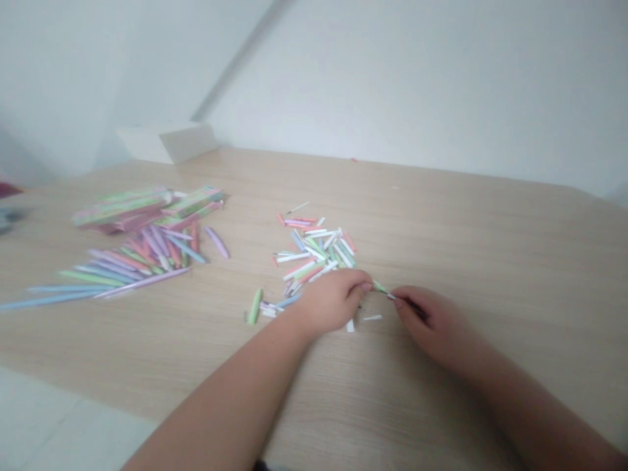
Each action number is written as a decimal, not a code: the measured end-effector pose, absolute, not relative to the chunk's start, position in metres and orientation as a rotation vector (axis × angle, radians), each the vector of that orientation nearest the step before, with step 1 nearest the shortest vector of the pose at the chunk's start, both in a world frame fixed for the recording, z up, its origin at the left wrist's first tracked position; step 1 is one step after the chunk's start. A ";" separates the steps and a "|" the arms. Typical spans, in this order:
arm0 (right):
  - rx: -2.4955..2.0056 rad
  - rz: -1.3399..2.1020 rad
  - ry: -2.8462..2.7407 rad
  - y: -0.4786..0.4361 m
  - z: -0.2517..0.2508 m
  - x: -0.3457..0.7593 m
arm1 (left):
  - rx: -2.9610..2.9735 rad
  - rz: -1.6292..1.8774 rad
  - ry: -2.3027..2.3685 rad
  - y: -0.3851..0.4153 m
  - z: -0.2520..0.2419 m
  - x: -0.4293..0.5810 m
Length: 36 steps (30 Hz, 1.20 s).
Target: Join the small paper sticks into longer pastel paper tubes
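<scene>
My left hand (331, 301) and my right hand (432, 324) meet over the light wood table (441, 248), their fingertips pinching a short green-and-white stick piece (380, 286) from either end. A thin dark item seems tucked in my right fingers, too small to identify. Just beyond my left hand lies a loose heap of short pastel-and-white pieces (314, 252). A thicker green piece (255, 306) rests left of my left wrist. Small white bits (373, 317) lie below my fingers.
Farther left, long pastel pen-like sticks (132, 261) lie spread beside stacked green-and-pink packets (147, 209). A white box (169, 142) stands at the table's back edge against a white wall (417, 78). Pale floor (63, 425) shows lower left.
</scene>
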State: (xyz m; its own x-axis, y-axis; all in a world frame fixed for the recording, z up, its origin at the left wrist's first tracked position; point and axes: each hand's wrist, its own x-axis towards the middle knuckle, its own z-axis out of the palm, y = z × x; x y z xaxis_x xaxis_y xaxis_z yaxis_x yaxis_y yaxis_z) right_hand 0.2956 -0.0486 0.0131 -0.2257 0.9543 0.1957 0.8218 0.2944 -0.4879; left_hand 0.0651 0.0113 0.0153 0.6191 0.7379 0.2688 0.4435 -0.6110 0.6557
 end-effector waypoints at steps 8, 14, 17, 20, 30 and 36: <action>-1.518 0.495 -2.115 -0.048 0.007 0.291 | 2.356 0.727 0.822 0.008 0.009 0.068; -1.370 0.386 -1.936 -0.046 0.013 0.291 | 1.991 0.789 0.944 0.004 0.014 0.071; -1.369 0.380 -1.752 -0.054 0.020 0.287 | 1.670 0.867 1.049 0.007 0.011 0.074; -1.275 0.433 -1.625 -0.067 0.024 0.279 | 1.456 0.889 1.136 0.014 0.004 0.077; -1.027 0.278 -1.699 -0.092 0.021 0.276 | 1.162 0.901 1.124 0.018 0.000 0.081; -1.168 0.102 -1.840 -0.085 0.027 0.279 | 1.312 0.723 0.970 0.005 0.013 0.079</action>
